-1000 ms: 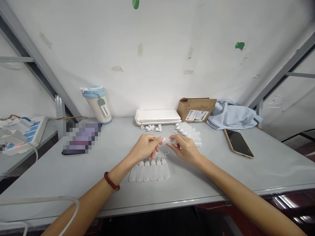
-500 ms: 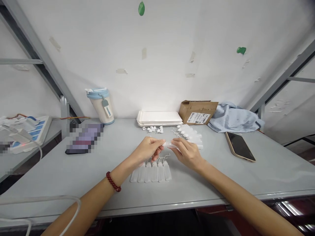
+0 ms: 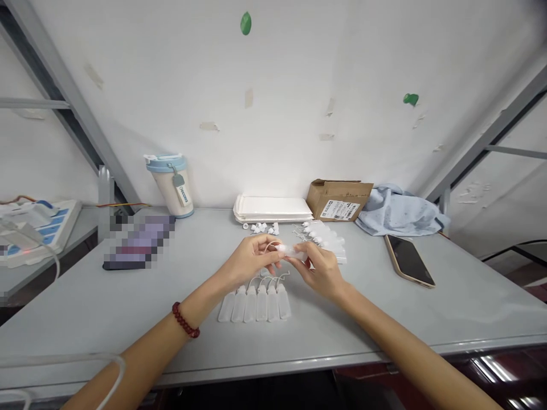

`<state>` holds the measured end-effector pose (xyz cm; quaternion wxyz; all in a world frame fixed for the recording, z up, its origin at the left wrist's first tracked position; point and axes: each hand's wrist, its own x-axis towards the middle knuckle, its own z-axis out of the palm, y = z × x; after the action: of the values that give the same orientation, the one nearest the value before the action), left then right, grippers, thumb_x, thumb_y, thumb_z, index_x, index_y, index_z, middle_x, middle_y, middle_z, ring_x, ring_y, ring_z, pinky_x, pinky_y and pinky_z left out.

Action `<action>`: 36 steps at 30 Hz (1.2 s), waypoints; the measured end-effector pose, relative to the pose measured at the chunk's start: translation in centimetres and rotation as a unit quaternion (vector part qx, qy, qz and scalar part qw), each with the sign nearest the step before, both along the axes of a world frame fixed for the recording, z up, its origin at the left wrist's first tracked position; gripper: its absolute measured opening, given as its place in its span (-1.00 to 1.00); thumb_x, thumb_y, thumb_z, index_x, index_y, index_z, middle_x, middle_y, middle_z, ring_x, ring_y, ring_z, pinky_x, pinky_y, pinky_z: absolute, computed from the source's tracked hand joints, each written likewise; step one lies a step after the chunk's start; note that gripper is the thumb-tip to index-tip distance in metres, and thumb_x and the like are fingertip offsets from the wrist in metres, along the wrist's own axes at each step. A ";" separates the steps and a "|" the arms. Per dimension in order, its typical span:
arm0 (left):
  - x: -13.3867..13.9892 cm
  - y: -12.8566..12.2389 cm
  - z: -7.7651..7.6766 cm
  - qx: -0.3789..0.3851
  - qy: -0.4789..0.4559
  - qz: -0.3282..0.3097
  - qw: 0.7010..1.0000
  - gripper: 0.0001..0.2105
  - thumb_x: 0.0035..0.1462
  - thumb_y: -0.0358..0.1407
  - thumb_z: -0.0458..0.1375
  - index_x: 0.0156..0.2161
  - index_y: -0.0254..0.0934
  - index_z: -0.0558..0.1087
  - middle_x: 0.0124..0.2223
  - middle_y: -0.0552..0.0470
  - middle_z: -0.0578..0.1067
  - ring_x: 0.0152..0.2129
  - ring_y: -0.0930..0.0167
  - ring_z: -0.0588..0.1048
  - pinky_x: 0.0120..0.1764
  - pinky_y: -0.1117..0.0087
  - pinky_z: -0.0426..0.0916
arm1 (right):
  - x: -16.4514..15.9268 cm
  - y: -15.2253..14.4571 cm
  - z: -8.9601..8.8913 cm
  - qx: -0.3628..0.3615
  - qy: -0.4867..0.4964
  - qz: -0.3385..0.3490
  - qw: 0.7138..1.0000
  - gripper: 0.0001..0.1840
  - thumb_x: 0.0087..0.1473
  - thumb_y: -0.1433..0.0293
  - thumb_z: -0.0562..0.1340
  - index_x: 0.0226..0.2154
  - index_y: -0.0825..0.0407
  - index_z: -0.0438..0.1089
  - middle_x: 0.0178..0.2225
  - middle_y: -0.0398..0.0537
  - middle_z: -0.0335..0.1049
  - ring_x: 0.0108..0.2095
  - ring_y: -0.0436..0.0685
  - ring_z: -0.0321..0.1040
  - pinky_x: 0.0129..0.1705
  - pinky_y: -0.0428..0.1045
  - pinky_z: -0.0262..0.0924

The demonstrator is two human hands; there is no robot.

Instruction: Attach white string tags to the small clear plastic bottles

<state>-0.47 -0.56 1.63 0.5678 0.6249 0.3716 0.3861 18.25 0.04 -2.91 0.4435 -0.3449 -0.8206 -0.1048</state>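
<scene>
A small translucent squeeze bottle [image 3: 294,252] with a white cap and a thin bent tube lies sideways between my hands. My right hand [image 3: 321,269] is closed round its body. At the cap end, the thumb and fingers of my left hand [image 3: 248,261] are parted, with the cap and tube showing between them; contact there is hard to make out. Just below lies a row of several similar bottles [image 3: 261,306], their thin tubes pointing away from me. More bottles [image 3: 322,236] lie in a group behind my right hand. Loose white caps [image 3: 259,228] are scattered beyond my left hand.
White flat trays [image 3: 273,209] are stacked against the wall beside a cardboard box [image 3: 339,200] and a light blue cloth [image 3: 397,210]. A phone [image 3: 409,261] lies at right. A tumbler [image 3: 171,185] stands at left, near a pixelated device [image 3: 141,242]. A white cable [image 3: 64,360] crosses the lower left.
My left fingers have loosened from their pinch at the bottle's end, so the white cap and tube now show. My right hand still holds the bottle. The whole view has shifted slightly.
</scene>
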 end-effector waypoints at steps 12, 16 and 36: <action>-0.5 0.2 -0.2 -0.020 0.065 0.014 0.998 -0.74 0.00 -0.14 0.16 -0.49 -0.34 0.39 -0.56 0.08 0.40 -0.62 0.50 0.39 -0.50 0.45 0.35 | -0.4 0.0 -0.4 0.028 -0.028 -0.003 0.999 -0.93 0.12 0.37 0.15 -0.34 0.04 0.26 -0.44 -0.03 0.42 -0.55 -0.01 0.31 -0.60 -0.12 0.06; -0.6 0.1 0.1 0.039 0.076 0.014 0.996 -0.82 -0.02 -0.22 0.18 -0.39 -0.33 0.45 -0.46 0.04 0.46 -0.54 0.48 0.41 -0.41 0.44 0.36 | -0.4 0.0 -0.3 0.035 -0.028 -0.002 0.999 -0.94 0.12 0.39 0.15 -0.37 0.04 0.25 -0.46 -0.05 0.43 -0.56 -0.02 0.30 -0.57 -0.12 0.08; -0.2 -0.1 -0.3 0.059 0.127 0.035 0.990 -0.71 0.07 -0.11 0.07 -0.49 -0.32 0.39 -0.54 0.08 0.39 -0.57 0.47 0.38 -0.47 0.47 0.31 | -0.1 -0.2 -0.1 -0.063 0.000 0.033 0.997 -0.74 0.13 0.20 0.12 -0.39 0.07 0.26 -0.57 -0.08 0.41 -0.71 -0.07 0.15 -0.65 -0.11 0.02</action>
<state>-0.71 -0.68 1.28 0.4639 0.6879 0.4389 0.3448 18.17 -0.19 -3.00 0.4244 -0.3451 -0.8363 -0.0380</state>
